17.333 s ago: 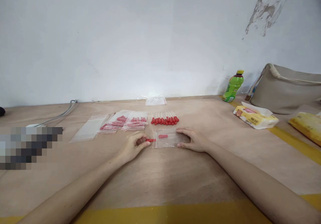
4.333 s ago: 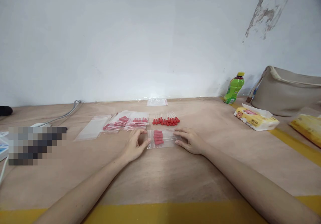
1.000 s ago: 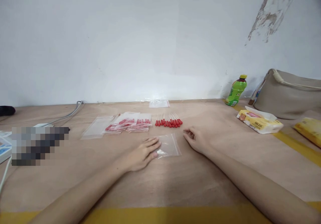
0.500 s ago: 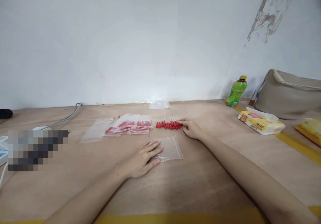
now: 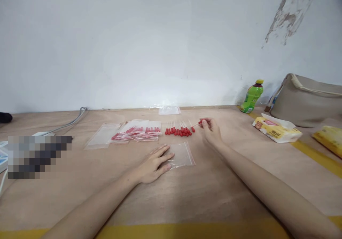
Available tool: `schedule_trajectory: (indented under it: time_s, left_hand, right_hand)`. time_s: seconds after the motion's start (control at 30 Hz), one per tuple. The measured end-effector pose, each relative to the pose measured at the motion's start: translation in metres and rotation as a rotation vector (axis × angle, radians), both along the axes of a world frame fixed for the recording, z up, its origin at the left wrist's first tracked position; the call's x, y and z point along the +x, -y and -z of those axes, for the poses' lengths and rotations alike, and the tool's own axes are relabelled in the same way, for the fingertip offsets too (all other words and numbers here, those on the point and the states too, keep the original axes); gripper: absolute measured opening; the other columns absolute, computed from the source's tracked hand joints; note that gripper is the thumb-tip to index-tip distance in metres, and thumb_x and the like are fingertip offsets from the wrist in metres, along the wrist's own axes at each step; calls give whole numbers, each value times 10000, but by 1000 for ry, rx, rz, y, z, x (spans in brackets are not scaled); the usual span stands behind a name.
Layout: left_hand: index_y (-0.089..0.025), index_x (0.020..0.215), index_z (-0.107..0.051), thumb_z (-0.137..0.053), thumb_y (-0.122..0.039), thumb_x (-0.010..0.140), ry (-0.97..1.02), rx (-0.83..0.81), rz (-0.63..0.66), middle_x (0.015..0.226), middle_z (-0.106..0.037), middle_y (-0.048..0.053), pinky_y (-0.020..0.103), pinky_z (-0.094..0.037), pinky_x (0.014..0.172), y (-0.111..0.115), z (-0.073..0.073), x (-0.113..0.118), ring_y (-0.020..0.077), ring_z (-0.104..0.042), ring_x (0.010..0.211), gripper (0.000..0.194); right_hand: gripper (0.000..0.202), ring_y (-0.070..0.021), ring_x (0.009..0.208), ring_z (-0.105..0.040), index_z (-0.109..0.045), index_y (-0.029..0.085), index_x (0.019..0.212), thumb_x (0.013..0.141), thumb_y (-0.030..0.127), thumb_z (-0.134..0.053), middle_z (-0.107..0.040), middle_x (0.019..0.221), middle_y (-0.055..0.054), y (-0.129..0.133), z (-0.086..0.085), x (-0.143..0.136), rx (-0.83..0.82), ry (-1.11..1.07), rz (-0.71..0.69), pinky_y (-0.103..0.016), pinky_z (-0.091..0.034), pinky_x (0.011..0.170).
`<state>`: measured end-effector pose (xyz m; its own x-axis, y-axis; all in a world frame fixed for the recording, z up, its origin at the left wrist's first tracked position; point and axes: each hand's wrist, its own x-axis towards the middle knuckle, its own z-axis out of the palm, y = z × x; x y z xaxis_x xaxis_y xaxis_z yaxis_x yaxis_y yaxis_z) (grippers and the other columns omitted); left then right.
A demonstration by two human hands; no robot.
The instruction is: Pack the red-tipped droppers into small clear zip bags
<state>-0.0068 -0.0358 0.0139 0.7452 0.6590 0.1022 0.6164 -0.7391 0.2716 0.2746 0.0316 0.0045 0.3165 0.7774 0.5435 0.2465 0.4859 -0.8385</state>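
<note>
My left hand and right hand are bare, as are my slim, tapering left forearm and right forearm; one small, round, dark spot marks the left.

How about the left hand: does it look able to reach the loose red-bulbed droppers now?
Probably yes: the left hand rests on the clear zip bag just in front of the red-bulbed droppers, and nothing seems to block the way.

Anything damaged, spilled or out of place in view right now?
Yes: a brownish patch on the wall, upper right, where the white surface looks flaked away. One red-tipped stick lies slightly apart at the right end of the row. No spill shows.
</note>
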Motion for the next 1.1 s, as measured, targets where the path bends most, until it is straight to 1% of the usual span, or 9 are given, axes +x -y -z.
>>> schedule_trajectory:
  time_s: [0.07,0.13,0.2,0.27,0.37,0.5,0.6,0.77,1.1]
  left_hand:
    - [-279,1332,-338,-327,-460,891,-3,1,-13,1440,-233,56,433,-228,1057,0,0,0,234,-199,1317,477]
    - [-279,1340,-320,-325,-455,893,-7,-3,-12,1430,-256,65,432,-247,1048,0,-1,0,232,-238,1304,480]
    - [-280,1341,-318,-331,-453,892,-1,0,-7,1426,-266,67,436,-258,1042,1,-2,0,238,-259,1294,481]
    - [-279,1335,-331,-337,-455,890,-1,3,-7,1423,-273,67,439,-260,1040,1,-3,0,244,-266,1291,479]
    - [-275,1324,-355,-340,-455,888,-5,1,-13,1418,-284,69,439,-262,1039,2,-4,1,248,-276,1286,472]
    - [-273,1320,-363,-341,-451,889,1,7,-14,1417,-288,68,440,-269,1035,2,-4,2,250,-287,1280,467]
    - [-276,1321,-361,-335,-459,888,-3,6,-19,1418,-285,65,439,-264,1039,2,-3,1,249,-280,1284,470]
    - [-272,1325,-353,-326,-467,889,-14,0,-23,1420,-280,68,432,-262,1041,2,-3,0,242,-276,1287,479]
    - [-282,1323,-355,-350,-450,887,14,18,-8,1414,-295,62,436,-273,1035,1,0,0,248,-290,1279,467]
  right_hand:
    - [246,-108,650,-597,-489,188,869,771,410,-526,-620,831,-24,12,-6,2,-41,-270,-22,-269,-492,644]
    - [263,-88,568,-582,-472,198,835,731,417,-575,-627,760,4,25,-7,6,-87,-475,-28,-237,-486,585]
    - [255,-80,524,-570,-470,206,817,714,397,-602,-630,698,21,38,-5,10,-131,-603,-29,-217,-481,550]
    - [227,-76,504,-563,-477,207,797,714,371,-609,-635,674,24,47,1,12,-169,-667,-38,-203,-478,525]
    - [196,-78,490,-562,-480,204,748,718,346,-612,-632,650,21,53,12,12,-226,-698,-62,-198,-482,503]
    - [198,-95,499,-578,-486,207,737,721,360,-610,-633,671,12,53,22,8,-262,-676,-110,-233,-508,517]
    - [213,-96,500,-578,-493,204,740,708,369,-625,-635,672,10,54,23,5,-262,-680,-128,-230,-507,508]
    - [206,-74,479,-557,-494,201,731,700,347,-636,-627,648,20,56,20,3,-277,-712,-117,-190,-488,480]
    - [230,-89,486,-567,-473,204,741,717,380,-618,-618,661,17,54,23,6,-270,-649,-87,-223,-510,496]
